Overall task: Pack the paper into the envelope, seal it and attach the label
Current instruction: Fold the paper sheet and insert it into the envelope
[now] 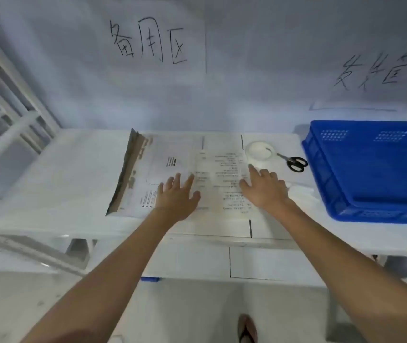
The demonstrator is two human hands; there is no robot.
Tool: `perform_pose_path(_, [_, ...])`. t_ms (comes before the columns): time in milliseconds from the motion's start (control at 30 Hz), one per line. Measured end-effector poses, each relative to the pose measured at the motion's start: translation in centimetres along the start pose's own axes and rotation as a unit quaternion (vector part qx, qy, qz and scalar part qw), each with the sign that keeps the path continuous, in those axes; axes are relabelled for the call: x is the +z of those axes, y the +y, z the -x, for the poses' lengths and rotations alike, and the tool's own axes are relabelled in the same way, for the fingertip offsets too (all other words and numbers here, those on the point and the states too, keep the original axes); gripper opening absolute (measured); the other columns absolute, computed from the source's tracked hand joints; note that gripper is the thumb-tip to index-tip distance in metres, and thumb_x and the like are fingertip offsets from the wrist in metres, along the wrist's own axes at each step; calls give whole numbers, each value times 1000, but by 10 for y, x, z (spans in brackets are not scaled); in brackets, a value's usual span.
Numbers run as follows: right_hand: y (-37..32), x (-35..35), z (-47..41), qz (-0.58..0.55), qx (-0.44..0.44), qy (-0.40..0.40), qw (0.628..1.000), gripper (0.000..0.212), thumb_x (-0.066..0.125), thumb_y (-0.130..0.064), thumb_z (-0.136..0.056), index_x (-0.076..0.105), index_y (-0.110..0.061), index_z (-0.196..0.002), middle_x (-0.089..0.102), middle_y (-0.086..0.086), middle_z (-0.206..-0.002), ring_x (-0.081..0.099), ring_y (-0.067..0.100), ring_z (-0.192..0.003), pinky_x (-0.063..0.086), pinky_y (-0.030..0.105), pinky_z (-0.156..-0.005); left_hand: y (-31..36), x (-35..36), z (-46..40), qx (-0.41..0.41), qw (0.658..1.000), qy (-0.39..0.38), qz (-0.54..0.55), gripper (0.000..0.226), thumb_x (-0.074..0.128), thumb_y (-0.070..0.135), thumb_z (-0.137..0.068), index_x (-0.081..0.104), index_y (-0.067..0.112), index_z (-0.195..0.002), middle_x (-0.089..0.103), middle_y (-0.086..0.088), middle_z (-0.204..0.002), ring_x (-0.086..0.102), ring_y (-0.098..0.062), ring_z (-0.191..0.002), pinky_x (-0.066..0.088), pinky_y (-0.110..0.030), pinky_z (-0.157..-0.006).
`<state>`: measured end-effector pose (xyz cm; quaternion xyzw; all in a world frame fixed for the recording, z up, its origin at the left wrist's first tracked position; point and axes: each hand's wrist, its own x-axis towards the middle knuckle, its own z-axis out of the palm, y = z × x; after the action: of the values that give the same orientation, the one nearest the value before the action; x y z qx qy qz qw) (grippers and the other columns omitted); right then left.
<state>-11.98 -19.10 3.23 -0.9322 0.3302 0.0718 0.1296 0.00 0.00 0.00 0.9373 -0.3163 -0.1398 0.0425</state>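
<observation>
Both hands lie flat with fingers spread: the left hand (177,194) on the envelope (148,174), the right hand (263,185) pressing the paper (218,174) just beside it on the counter (56,184). Thin and limp, the paper probably slides easily; better pinch one edge.

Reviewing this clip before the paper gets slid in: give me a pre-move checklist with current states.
1. Envelope mouth open at its left end: ok, flap raised.
2. Paper flat on the table: ok.
3. Paper inside the envelope: not ok; it lies beside it, their edges meeting.
4. Left hand and right hand free: ok, fingers spread, gripping nothing.
5. Tape roll and scissors at hand: ok, right of the paper.
6. Label present: cannot tell.
</observation>
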Motion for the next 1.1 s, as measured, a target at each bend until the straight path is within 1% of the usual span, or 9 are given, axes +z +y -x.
perform_pose_path(133, [9,21,-13,-50,40,67,996,55,37,-49,-95,55,-3,-118,56,18,-121,51,36,-113,43,43,-86,1,16,-23,-24,999,41,7,66,24,55,-99,7,28,-157,13,-9,-165,9,-31,-151,8,-50,-121])
perform_pose_path(433, [18,52,-38,-143,29,113,983,45,45,-48,-90,56,-5,-87,63,5,-85,58,29,-79,41,35,-64,18,53,-38,17,971,181,156,58,31,49,-100,24,27,-154,32,-1,-158,22,-23,-147,10,-42,-120])
perform_pose_path(567, [32,60,-44,-299,10,92,950,55,51,-54,-71,66,-3,-86,75,7,-82,70,26,-79,55,50,-79,15,59,-32,95,948,233,194,51,43,38,-99,38,26,-148,35,1,-155,35,-21,-139,27,-36,-114])
perform_pose_path(667, [36,69,-46,-359,-17,84,929,50,58,-51,-66,58,-1,-73,72,14,-77,70,35,-78,55,57,-83,10,61,-29,147,926,247,245,43,50,19,-97,48,29,-139,36,10,-150,40,0,-122,31,-16,-98])
perform_pose_path(733, [37,74,-43,-353,-53,81,931,43,62,-48,-67,62,-6,-76,72,5,-76,70,32,-79,55,55,-83,8,61,-29,177,914,266,251,45,52,8,-94,53,29,-134,40,8,-147,39,0,-124,28,-8,-99])
perform_pose_path(800, [41,79,-37,-395,-76,64,913,42,65,-44,-66,65,-9,-89,76,1,-85,73,25,-86,55,54,-87,9,60,-27,190,900,269,286,49,53,0,-92,53,29,-132,49,3,-141,48,-13,-127,38,-23,-107])
perform_pose_path(867, [45,82,-29,-409,-114,60,903,28,65,-30,-78,68,-9,-97,77,0,-90,74,20,-86,57,48,-86,12,57,-19,173,885,274,336,55,52,0,-92,48,33,-135,55,10,-131,61,-18,-115,54,-37,-90])
perform_pose_path(967, [50,80,-18,-519,-142,51,841,19,57,-8,-91,66,-9,-108,75,-4,-97,75,14,-82,62,32,-70,19,56,-7,173,843,275,428,67,55,2,-92,34,41,-143,59,20,-120,70,-5,-93,57,-26,-62])
perform_pose_path(1100, [48,81,-13,-569,-153,91,803,28,46,-1,-91,62,-12,-111,60,-6,-71,51,7,-50,41,20,-43,19,57,-3,168,757,190,602,69,62,4,-93,29,23,-151,76,2,-107,74,-22,-95,61,-40,-77])
